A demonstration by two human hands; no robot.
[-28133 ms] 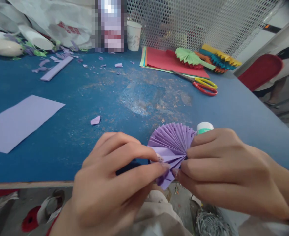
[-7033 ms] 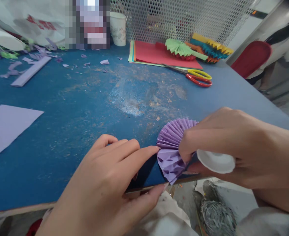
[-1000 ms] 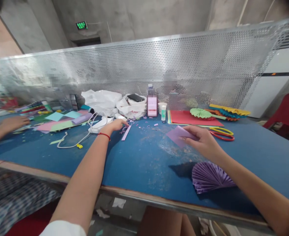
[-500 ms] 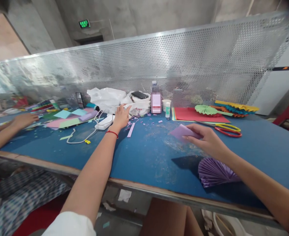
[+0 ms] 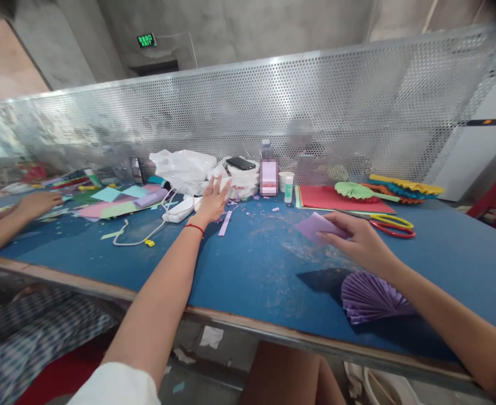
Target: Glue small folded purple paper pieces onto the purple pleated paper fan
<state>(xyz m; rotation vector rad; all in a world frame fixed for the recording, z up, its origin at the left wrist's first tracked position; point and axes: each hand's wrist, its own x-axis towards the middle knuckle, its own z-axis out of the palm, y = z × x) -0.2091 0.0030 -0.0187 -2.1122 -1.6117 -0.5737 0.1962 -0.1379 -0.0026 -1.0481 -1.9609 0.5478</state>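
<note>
My left hand (image 5: 213, 202) reaches far over the blue table (image 5: 239, 270), fingers spread and nothing in them, beside the white plastic bag (image 5: 184, 166) and purple paper scraps. Between the thumb and fingers of my right hand (image 5: 351, 233) is a piece of folded purple paper (image 5: 315, 225), held above the table. A pleated purple paper fan (image 5: 370, 298) lies below my right wrist, partly hidden by the forearm. One purple strip (image 5: 225, 223) lies just right of my left hand.
Scissors (image 5: 393, 225), red paper (image 5: 336, 198), pleated fans (image 5: 408, 188), a glue stick (image 5: 288, 190) and a bottle (image 5: 268, 171) stand or lie behind. A white power strip (image 5: 179, 209) with its cable is left. Another person's hand (image 5: 40, 203) is at far left.
My left hand has moved slightly right, and its fingers have spread wider. The right hand still holds the purple paper in nearly the same place.
</note>
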